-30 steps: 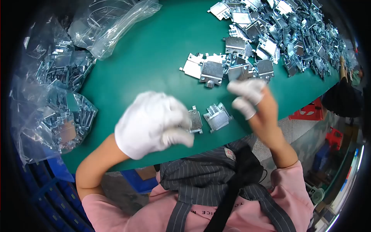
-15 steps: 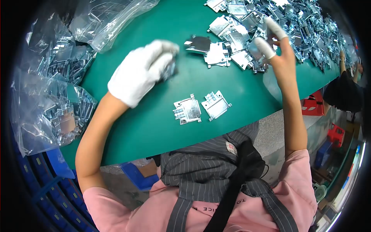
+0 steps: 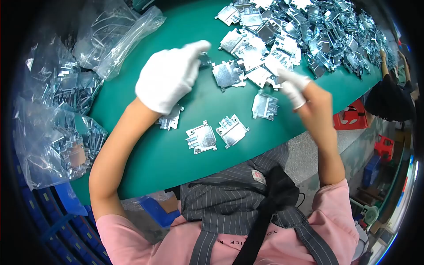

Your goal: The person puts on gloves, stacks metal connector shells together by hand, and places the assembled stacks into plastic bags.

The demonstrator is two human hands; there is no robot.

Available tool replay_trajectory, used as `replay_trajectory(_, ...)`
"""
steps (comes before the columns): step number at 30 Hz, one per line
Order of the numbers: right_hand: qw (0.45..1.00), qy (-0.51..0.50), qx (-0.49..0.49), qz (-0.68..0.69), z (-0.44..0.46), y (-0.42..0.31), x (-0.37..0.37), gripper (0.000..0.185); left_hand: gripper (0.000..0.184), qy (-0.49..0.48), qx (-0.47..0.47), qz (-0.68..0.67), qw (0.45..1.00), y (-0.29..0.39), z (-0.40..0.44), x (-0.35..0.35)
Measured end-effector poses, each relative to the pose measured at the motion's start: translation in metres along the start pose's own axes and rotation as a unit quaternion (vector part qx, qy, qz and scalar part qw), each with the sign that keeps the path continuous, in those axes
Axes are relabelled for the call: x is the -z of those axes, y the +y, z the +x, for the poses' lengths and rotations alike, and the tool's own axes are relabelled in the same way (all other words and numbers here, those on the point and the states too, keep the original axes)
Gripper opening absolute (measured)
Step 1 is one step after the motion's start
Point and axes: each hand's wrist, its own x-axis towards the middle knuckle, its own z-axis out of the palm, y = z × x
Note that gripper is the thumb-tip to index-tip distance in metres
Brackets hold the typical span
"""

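Observation:
My left hand (image 3: 170, 80), in a white glove, is over the table's left-centre, its fingers closed on a dark metal plate (image 3: 205, 62) that they partly hide. Below that wrist lies another plate (image 3: 171, 119), partly covered by the glove. My right hand (image 3: 295, 90), with white covers on its fingertips, is at the near edge of the heap of plates (image 3: 254, 53). Its thumb and finger are a little apart, blurred, with nothing clearly held. A single plate (image 3: 265, 106) lies just left of it. Two plates (image 3: 202, 137) (image 3: 232, 131) lie side by side nearer my body.
Clear plastic bags of metal parts (image 3: 73, 145) stand on the left of the green table (image 3: 145, 154). An opened plastic bag (image 3: 117, 39) lies at the back left. A red stool (image 3: 351, 115) is beyond the right edge. Another person's arm (image 3: 384, 62) shows at the far right.
My right hand has come back from the heap towards me. My left hand has moved slightly right. Single plates now lie below my left wrist and beside my right hand.

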Motion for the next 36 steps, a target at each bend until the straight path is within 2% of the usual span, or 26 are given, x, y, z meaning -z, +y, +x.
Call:
replay_trajectory(1, 0.995, 0.077, -0.017, 0.060, 0.003, 0.012, 0.000, 0.028, 0.038, 0.046, 0.007, -0.016, 0.999, -0.013, -0.008, -0.010)
replay_trajectory(2, 0.996, 0.071, -0.039, 0.039, 0.006, 0.015, 0.007, 0.033, 0.036, 0.092, 0.013, -0.033, 0.995, -0.023, -0.014, -0.015)
replay_trajectory(3, 0.996, 0.065, -0.062, 0.019, 0.009, 0.015, 0.013, 0.038, 0.033, 0.037, 0.102, -0.187, 0.976, -0.023, -0.012, -0.005)
replay_trajectory(5, 0.981, 0.065, 0.134, -0.127, 0.013, 0.028, 0.001, 0.052, 0.028, 0.177, 0.095, 0.007, 0.980, -0.022, -0.013, -0.006)
replay_trajectory(6, 0.983, 0.013, 0.126, -0.132, 0.012, 0.021, -0.007, 0.063, 0.023, 0.214, 0.021, 0.012, 0.977, -0.022, -0.010, -0.007)
replay_trajectory(7, 0.979, 0.010, 0.150, -0.141, 0.010, 0.017, -0.016, 0.064, 0.022, 0.112, -0.001, 0.019, 0.994, -0.023, -0.011, -0.006)
replay_trajectory(9, 0.961, -0.006, 0.171, -0.216, 0.015, 0.015, -0.031, 0.063, 0.021, 0.015, 0.032, 0.128, 0.991, -0.009, -0.007, 0.007)
replay_trajectory(11, 0.964, -0.009, 0.171, -0.203, 0.024, 0.016, -0.030, 0.056, 0.026, 0.069, 0.012, 0.112, 0.991, 0.012, -0.002, 0.014)
replay_trajectory(13, 0.964, 0.005, 0.182, -0.194, 0.031, 0.019, -0.028, 0.046, 0.053, 0.106, -0.075, 0.011, 0.991, 0.026, 0.006, 0.009)
replay_trajectory(15, 0.960, 0.036, 0.206, -0.186, 0.035, 0.024, -0.026, 0.034, 0.059, 0.003, -0.011, 0.004, 1.000, 0.035, 0.006, -0.006)
replay_trajectory(16, 0.959, 0.075, 0.225, -0.156, 0.037, 0.026, -0.022, 0.023, 0.050, 0.048, -0.008, -0.021, 0.999, 0.037, 0.004, -0.008)
replay_trajectory(19, 0.987, 0.040, 0.137, -0.074, 0.031, 0.029, -0.008, 0.018, 0.035, 0.061, -0.033, -0.142, 0.987, 0.031, 0.001, 0.002)
replay_trajectory(20, 0.987, 0.062, 0.134, -0.055, 0.027, 0.034, -0.007, 0.019, 0.023, 0.135, -0.054, -0.187, 0.972, 0.025, 0.003, 0.001)
replay_trajectory(21, 0.991, 0.103, 0.070, 0.048, 0.023, 0.032, -0.006, 0.020, 0.024, 0.200, -0.055, -0.143, 0.968, 0.019, 0.005, 0.002)
replay_trajectory(23, 0.950, 0.180, -0.058, 0.248, 0.016, 0.030, -0.004, 0.024, 0.023, 0.254, -0.055, 0.034, 0.965, 0.002, 0.012, 0.003)
replay_trajectory(24, 0.930, 0.168, -0.099, 0.310, 0.015, 0.033, 0.004, 0.025, 0.017, 0.200, -0.016, 0.052, 0.978, -0.006, 0.013, 0.000)
replay_trajectory(25, 0.933, 0.150, -0.092, 0.314, 0.014, 0.037, 0.014, 0.024, 0.017, 0.159, -0.018, 0.046, 0.986, -0.015, 0.012, -0.001)
replay_trajectory(27, 0.958, 0.173, -0.074, 0.216, 0.007, 0.056, 0.022, 0.023, 0.018, 0.077, -0.023, 0.029, 0.996, -0.025, 0.012, 0.000)
replay_trajectory(28, 0.970, 0.103, -0.084, 0.202, 0.002, 0.061, 0.025, 0.022, 0.020, 0.049, 0.038, 0.031, 0.998, -0.022, 0.016, 0.004)
replay_trajectory(30, 0.979, -0.041, -0.104, 0.171, -0.007, 0.065, 0.031, 0.021, 0.021, 0.093, 0.004, -0.008, 0.996, -0.014, 0.025, 0.003)
replay_trajectory(31, 0.993, -0.038, -0.049, 0.102, -0.008, 0.065, 0.031, 0.020, 0.021, 0.116, -0.012, -0.025, 0.993, -0.011, 0.031, 0.002)
replay_trajectory(33, 0.997, -0.033, 0.063, -0.037, -0.005, 0.061, 0.025, 0.019, 0.045, 0.158, -0.098, -0.033, 0.982, -0.002, 0.044, -0.007)
replay_trajectory(34, 0.994, 0.023, 0.072, -0.081, 0.002, 0.057, 0.022, 0.023, 0.049, 0.142, -0.101, -0.050, 0.983, 0.001, 0.051, -0.013)
replay_trajectory(35, 0.995, 0.030, 0.047, -0.086, 0.005, 0.051, 0.017, 0.026, 0.052, 0.123, -0.105, -0.066, 0.985, 0.006, 0.056, -0.017)
replay_trajectory(36, 0.995, 0.038, 0.023, -0.091, 0.010, 0.044, 0.011, 0.029, 0.043, 0.014, -0.057, -0.061, 0.996, 0.015, 0.060, -0.006)
